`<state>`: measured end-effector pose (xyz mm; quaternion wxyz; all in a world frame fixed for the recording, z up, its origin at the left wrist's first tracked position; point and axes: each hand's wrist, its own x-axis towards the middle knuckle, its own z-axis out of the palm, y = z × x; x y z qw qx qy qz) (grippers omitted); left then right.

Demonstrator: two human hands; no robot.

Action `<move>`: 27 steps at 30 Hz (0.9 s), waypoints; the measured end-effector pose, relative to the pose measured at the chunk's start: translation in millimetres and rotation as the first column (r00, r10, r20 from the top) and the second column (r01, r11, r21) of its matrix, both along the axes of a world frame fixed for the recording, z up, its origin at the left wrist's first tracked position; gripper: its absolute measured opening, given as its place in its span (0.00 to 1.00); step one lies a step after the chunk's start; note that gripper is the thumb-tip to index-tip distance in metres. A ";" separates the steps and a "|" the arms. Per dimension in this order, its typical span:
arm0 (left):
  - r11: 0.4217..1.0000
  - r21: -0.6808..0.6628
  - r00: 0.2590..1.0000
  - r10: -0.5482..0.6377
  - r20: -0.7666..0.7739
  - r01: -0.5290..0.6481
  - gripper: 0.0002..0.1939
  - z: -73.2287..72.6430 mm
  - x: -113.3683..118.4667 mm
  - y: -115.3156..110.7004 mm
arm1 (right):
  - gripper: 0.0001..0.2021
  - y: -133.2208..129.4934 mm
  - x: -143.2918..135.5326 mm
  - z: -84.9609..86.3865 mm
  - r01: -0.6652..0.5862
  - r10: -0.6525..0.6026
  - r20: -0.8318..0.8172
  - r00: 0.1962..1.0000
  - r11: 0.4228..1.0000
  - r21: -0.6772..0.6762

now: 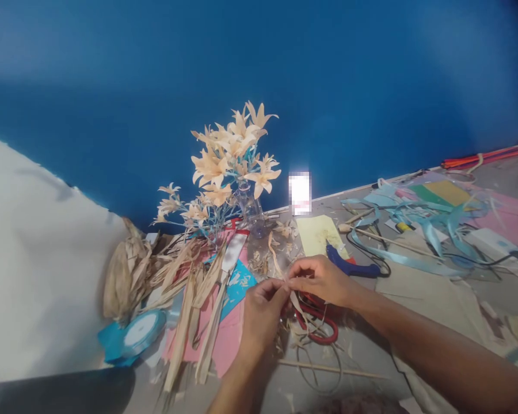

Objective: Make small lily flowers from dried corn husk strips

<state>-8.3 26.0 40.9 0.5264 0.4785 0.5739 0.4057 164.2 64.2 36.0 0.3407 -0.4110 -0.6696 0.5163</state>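
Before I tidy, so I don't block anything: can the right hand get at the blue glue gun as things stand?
Probably yes: the blue glue gun lies just beyond the right hand, with nothing evident between, though that hand appears busy pinching a pale strip.

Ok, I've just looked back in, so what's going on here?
A person's left hand and right hand meet at the fingertips, pinching a pale, narrow, dried-looking strip over a cluttered grey table. Red loop-shaped handles lie below them. Just beyond the right hand, a dark blue glue gun rests by a pale yellow sheet. Farther back, cream star-shaped flowers on blue stems rise from a clear bottle.
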 end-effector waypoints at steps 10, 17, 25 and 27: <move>0.998 0.056 1.000 0.013 0.015 -0.013 0.14 -8.7 7.5 -0.8 | 0.06 -9.8 -2.3 -3.1 0.096 -0.104 0.170 0.980 0.994 0.055; 0.984 0.178 0.980 0.057 -0.192 -0.022 0.11 -13.2 11.2 -3.1 | 0.04 -17.1 -8.3 1.6 0.099 -0.235 0.460 0.856 0.949 0.301; 0.946 0.175 0.922 -0.310 0.232 0.274 0.14 28.7 -33.2 -21.8 | 0.03 14.9 12.3 -21.1 0.295 -0.328 0.270 0.905 0.943 0.157; 0.945 0.220 0.882 -0.309 0.355 0.242 0.15 40.9 -64.3 -28.1 | 0.03 24.9 19.4 -26.2 0.314 -0.323 0.211 0.922 0.946 0.080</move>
